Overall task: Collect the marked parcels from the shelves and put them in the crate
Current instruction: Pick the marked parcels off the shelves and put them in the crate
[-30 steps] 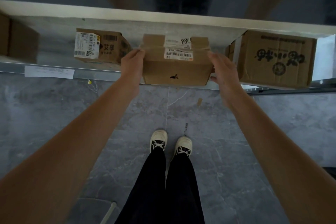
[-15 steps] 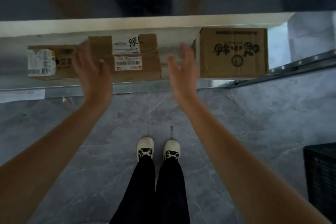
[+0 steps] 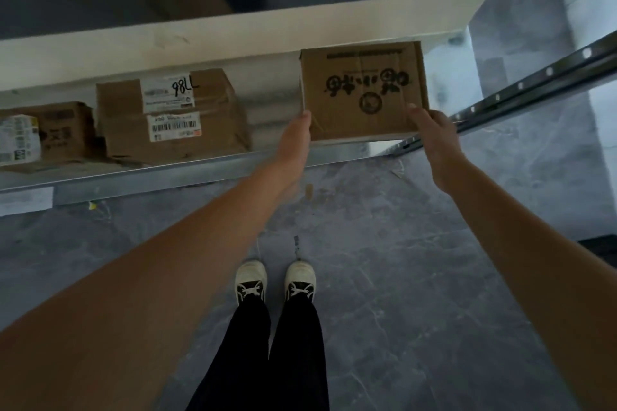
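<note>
My fingers (image 3: 413, 109) on the right hand (image 3: 437, 140) lie over the near right corner of the printed carton (image 3: 364, 90), one fingertip on its top face, and the left hand (image 3: 295, 140) presses against the carton's near left corner, its fingers mostly hidden behind the cardboard; so I judge I have the box clamped between two palms, but I cannot tell whether anything is hooked underneath it. The carton sits at the right end of the shelf (image 3: 167, 173), its near edge at or just past the shelf lip. What worries me is that a hold on two near corners only is a squeeze, not a cradle: if the box is heavy at the back, it may tip away as it clears the lip and slide out between my palms onto the grey floor (image 3: 384, 243) in front of my shoes (image 3: 275, 280). The slanted metal rail (image 3: 534, 80) runs just beside my right wrist, and a careless pull could knock against it. Well apart to the left stand the labelled parcel (image 3: 173, 117) with handwriting on its sticker and a smaller box (image 3: 43, 133); neither should be disturbed. The crate is barely visible, if at all, at the dark right edge, so I would be turning blind.
</note>
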A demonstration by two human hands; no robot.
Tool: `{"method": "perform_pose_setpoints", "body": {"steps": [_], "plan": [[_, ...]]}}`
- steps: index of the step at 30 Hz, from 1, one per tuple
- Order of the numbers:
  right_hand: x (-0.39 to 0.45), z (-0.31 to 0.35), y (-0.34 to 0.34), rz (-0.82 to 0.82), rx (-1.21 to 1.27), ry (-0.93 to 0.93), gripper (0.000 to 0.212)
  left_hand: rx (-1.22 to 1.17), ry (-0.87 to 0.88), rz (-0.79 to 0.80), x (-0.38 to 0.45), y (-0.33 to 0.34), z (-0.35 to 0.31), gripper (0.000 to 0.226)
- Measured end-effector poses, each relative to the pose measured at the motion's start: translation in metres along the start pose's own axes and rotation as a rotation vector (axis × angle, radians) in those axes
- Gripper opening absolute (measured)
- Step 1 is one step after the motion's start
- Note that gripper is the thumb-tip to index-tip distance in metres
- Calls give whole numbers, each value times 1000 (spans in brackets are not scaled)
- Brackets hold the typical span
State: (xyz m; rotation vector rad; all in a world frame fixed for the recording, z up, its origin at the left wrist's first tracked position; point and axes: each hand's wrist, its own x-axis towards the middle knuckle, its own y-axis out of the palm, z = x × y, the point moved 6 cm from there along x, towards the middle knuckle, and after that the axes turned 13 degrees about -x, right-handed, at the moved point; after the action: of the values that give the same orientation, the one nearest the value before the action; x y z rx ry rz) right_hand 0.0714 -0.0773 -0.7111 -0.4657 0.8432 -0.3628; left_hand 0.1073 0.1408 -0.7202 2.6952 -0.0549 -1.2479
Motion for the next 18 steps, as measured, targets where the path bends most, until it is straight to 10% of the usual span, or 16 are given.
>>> {"method": "perform_pose_setpoints", "body": {"steps": [6,18], "plan": [[-22,7,-7,43,268,-59,39,-276,207,-236,-14,-41,-28,28],[-37,3,-7,39,235,-100,34,-174,257,-151,-28,-38,-44,36]]}}
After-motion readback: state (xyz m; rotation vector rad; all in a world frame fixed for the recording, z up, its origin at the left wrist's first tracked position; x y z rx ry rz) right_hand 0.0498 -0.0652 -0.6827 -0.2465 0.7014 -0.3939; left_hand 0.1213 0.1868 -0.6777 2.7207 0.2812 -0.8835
